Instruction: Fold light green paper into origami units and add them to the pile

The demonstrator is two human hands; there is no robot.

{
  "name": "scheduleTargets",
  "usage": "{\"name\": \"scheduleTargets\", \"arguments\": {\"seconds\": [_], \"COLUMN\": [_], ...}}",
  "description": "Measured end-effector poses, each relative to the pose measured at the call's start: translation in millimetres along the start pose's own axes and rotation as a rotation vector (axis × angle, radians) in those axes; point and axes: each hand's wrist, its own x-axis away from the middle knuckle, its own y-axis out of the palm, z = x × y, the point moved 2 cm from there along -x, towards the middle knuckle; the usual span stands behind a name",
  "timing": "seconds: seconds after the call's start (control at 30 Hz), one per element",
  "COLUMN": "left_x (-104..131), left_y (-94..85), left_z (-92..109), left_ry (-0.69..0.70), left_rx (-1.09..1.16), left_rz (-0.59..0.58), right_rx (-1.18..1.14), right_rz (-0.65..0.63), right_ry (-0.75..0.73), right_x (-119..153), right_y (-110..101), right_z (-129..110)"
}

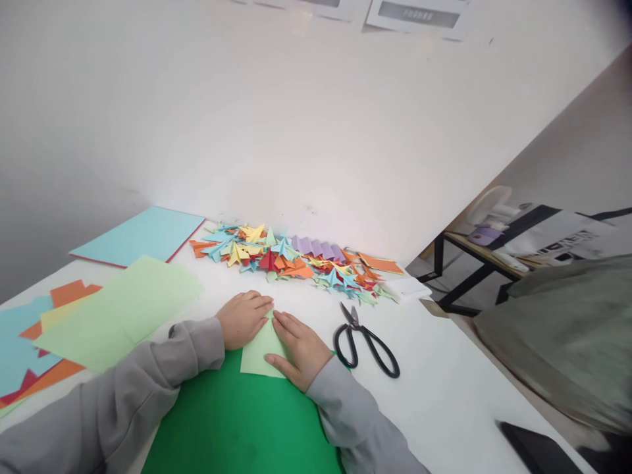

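Note:
A light green sheet of paper [257,361] lies under both hands, its top narrowing to a folded point between my fingertips. My left hand [243,320] rests flat on its upper left side, fingers stretched out close together. On the right side, my right hand [302,350] presses down with straight fingers and the thumb held apart. Beneath the paper is a green board [237,421], partly covered by my arms. Black-handled scissors [356,329] lie with slightly parted blades to the right of my right hand.
Folded paper planes [284,257] in several colours are heaped along the wall. Large light green sheets [118,309] and coloured scraps [24,329] lie left, a blue sheet [141,234] behind. A black phone-like object [536,447] lies at the right edge.

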Motion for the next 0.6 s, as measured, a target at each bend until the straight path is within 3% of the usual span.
{"name": "scheduleTargets", "arguments": {"seconds": [0.6], "left_x": [2.5], "left_y": [4.7], "left_z": [-2.2], "left_ry": [-0.067], "left_rx": [-0.049], "left_rz": [0.008], "right_rx": [0.029], "right_rz": [-0.016], "right_ry": [0.019], "right_x": [1.5], "right_y": [0.9], "right_z": [-0.7]}}
